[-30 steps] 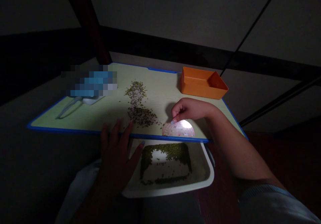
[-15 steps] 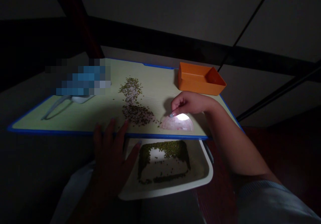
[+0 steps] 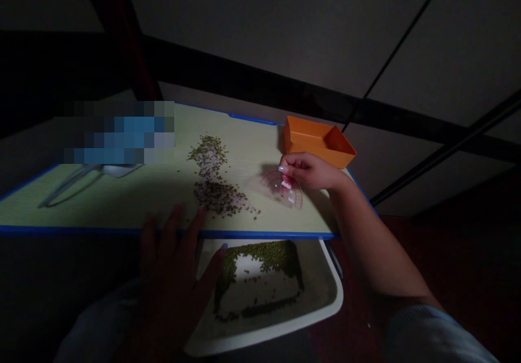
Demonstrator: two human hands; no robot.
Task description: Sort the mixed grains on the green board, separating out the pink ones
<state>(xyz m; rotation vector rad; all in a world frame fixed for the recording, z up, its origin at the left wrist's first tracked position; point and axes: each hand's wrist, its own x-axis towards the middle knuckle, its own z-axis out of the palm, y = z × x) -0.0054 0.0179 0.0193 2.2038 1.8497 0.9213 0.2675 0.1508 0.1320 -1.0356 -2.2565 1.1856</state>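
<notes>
My right hand (image 3: 311, 172) pinches a clear plastic protractor (image 3: 293, 199) with reddish markings between thumb and fingers. The protractor is held to the right of a pile of dark green beans and pale grains (image 3: 220, 197). Behind that pile lies a second patch of green beans mixed with pale grains (image 3: 209, 154). In shadow at the board's front edge, my left hand (image 3: 175, 265) has its fingers spread, the tips near the pile, holding nothing. Below the edge is a white tub (image 3: 331, 298) with green beans (image 3: 280, 254) along its sides.
An orange open box (image 3: 317, 138) stands at the back right of the pale yellow board (image 3: 252, 140), which has a blue rim. A blurred-out blue and white object (image 3: 130, 140), with a pale cord or strap, sits at the left. A wall rises behind.
My right hand and the protractor have shifted slightly left, and the protractor's tilt has changed, losing its bright glare. The view has moved a little. My left hand stays spread by the edge.
</notes>
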